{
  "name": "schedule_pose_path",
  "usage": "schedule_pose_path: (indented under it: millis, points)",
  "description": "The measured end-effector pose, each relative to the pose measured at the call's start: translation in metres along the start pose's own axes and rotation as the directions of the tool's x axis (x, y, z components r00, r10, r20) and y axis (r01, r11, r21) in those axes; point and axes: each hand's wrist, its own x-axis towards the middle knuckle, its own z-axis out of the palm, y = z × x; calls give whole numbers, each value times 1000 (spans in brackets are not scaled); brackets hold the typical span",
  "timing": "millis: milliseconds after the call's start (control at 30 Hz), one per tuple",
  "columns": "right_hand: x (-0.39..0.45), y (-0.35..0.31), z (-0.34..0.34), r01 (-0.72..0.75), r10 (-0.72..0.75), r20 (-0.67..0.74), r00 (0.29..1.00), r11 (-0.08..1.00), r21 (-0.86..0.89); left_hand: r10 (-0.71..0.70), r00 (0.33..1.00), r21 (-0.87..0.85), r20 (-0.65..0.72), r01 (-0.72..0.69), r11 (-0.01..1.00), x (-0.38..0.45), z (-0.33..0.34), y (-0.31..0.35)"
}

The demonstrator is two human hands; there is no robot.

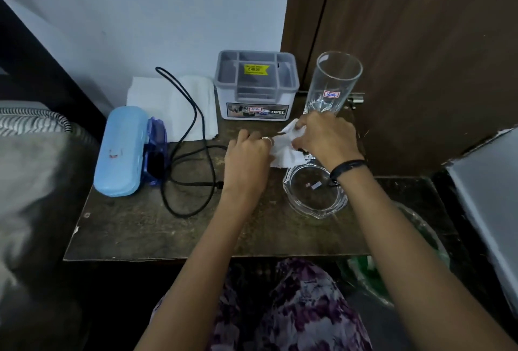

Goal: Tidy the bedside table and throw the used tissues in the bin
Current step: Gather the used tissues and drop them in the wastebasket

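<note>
A crumpled white tissue (286, 150) lies on the dark wooden bedside table (157, 227), right of centre. My left hand (246, 160) rests on its left edge, fingers curled over it. My right hand (325, 137) pinches the tissue's upper right part. A flat white tissue (173, 98) lies at the back left under a black cable (190, 132). The bin with a clear liner (420, 241) stands on the floor to the right of the table, partly hidden by my right arm.
A tall empty glass (336, 81) and a grey organiser box (256, 84) stand at the back. A glass ashtray (314, 193) sits under my right wrist. A light blue spectacle case (120, 151) and blue sunglasses (155, 151) lie at the left. A bed edges the left side.
</note>
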Motion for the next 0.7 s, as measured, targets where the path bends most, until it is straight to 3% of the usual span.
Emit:
schedule_pose_path:
  millis: [167,333,467,600,700]
  points:
    - [5,-1,21,36,-33,-97,995,999,35,8,996,-23,-91,-10,1000,12,3,-1]
    - [-14,3,7,107,-49,-260,964,971,214,-53,985,-229,-164,15,973,4,-20,5]
    - [-41,23,-10,122,101,-317,943,781,612,-112,981,-466,-160,24,884,-14,-48,27]
    - [-80,60,-16,52,305,-346,887,679,733,-71,994,-569,-84,11,822,-34,-56,78]
    - [-115,102,-10,-5,457,-318,831,578,816,38,998,-530,-42,-54,846,-47,-41,124]
